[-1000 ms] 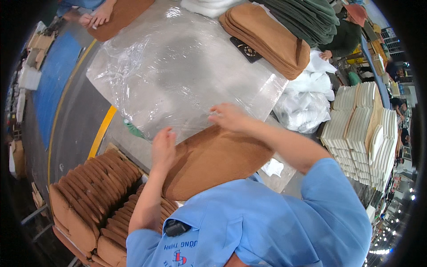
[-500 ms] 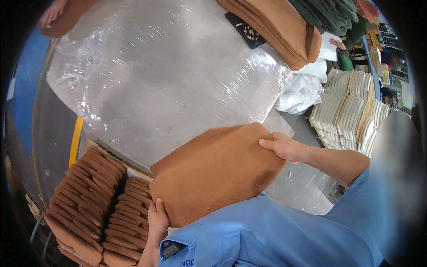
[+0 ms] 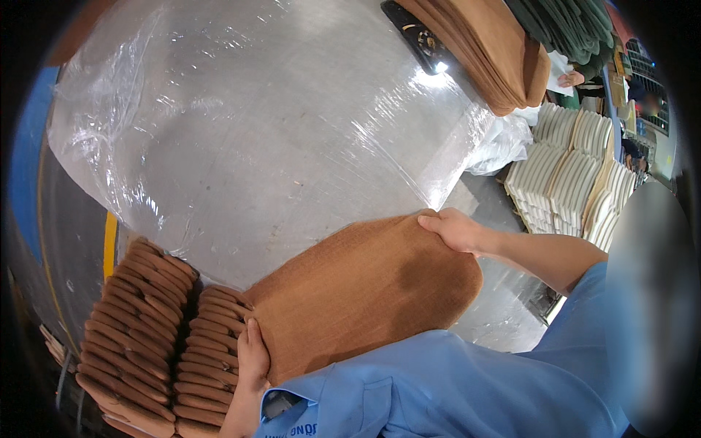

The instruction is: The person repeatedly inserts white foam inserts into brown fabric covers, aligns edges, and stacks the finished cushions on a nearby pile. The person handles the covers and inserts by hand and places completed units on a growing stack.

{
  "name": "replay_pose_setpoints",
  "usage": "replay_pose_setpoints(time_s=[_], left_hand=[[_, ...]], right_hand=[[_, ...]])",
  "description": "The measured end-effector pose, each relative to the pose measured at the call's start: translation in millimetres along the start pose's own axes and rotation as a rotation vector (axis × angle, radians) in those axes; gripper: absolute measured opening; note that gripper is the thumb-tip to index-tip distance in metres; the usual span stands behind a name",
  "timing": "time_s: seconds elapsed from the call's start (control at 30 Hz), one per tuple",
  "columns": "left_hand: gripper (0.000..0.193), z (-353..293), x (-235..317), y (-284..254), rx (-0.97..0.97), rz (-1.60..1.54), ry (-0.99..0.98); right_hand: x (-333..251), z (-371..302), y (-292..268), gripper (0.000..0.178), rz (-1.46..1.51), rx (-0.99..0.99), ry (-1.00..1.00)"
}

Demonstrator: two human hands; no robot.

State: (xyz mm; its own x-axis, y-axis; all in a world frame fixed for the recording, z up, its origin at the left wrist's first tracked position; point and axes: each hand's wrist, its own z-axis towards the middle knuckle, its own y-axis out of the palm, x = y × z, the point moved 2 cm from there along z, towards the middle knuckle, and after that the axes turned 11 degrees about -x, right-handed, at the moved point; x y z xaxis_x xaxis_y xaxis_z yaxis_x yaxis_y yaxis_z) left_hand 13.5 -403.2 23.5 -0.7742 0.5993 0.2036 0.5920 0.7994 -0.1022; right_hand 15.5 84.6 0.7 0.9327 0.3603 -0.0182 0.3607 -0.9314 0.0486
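Note:
A flat brown fabric piece point(image 3: 365, 288) with rounded corners is stretched between my two hands, close in front of my blue shirt. At its lower left edge, my left hand point(image 3: 253, 358) grips it with the thumb on top. My right hand point(image 3: 454, 230) pinches its upper right corner, thumb on top and the other fingers partly hidden beneath. Just left of the piece stand two rows of brown padded pieces point(image 3: 135, 321), packed in stacks; my left hand is right beside the nearer row.
A table wrapped in clear plastic film point(image 3: 241, 146) spreads ahead. On its far right lie a stack of brown fabric pieces point(image 3: 482, 51) and a black phone-like object point(image 3: 415, 35). Dark green fabric point(image 3: 562, 29), white stacked pads point(image 3: 566, 168) and another person's hand point(image 3: 571, 78) are beyond.
The fabric piece now lies flatter, its folded-looking upper layer gone from sight, and its right end sits slightly farther right. Both hands keep their grip. The view has shifted a little.

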Motion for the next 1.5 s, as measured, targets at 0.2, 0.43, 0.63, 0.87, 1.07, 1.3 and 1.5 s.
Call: replay_pose_setpoints(time_s=[0.2, 0.43, 0.63, 0.87, 1.07, 1.3, 1.5], left_hand=[[0.059, 23.6, -13.2, 6.2, 0.003, -0.254, 0.034], [0.064, 36.7, -1.6, 14.3, 0.030, -0.373, 0.264], [0.074, 13.6, 42.8, -13.8, 0.375, -0.157, 0.731], [0.078, -58.6, 162.5, 5.5, 0.186, -0.481, 1.407], [0.071, -106.4, 250.1, 29.2, 0.030, -0.768, 1.628], [0.071, -29.2, 331.4, 29.0, -0.011, -0.794, 1.574], [0.078, 36.9, 344.8, 59.7, -0.329, -0.713, 1.525]], right_hand=[[-2.5, 14.0, 2.8, 0.058, -0.014, 0.064, -0.150], [26.6, 13.1, 21.6, 0.050, 0.078, 0.165, -0.387], [82.5, 2.6, 50.7, 0.048, 0.375, 0.497, -0.865], [152.6, -42.2, 113.4, 0.054, 1.296, 0.225, -1.279], [156.6, -84.3, 153.4, 0.051, 1.292, 0.213, -1.428], [121.0, -102.7, 190.9, 0.073, 1.076, -0.051, -1.460], [58.4, -87.2, 143.5, 0.067, 0.550, 0.200, -1.591]])
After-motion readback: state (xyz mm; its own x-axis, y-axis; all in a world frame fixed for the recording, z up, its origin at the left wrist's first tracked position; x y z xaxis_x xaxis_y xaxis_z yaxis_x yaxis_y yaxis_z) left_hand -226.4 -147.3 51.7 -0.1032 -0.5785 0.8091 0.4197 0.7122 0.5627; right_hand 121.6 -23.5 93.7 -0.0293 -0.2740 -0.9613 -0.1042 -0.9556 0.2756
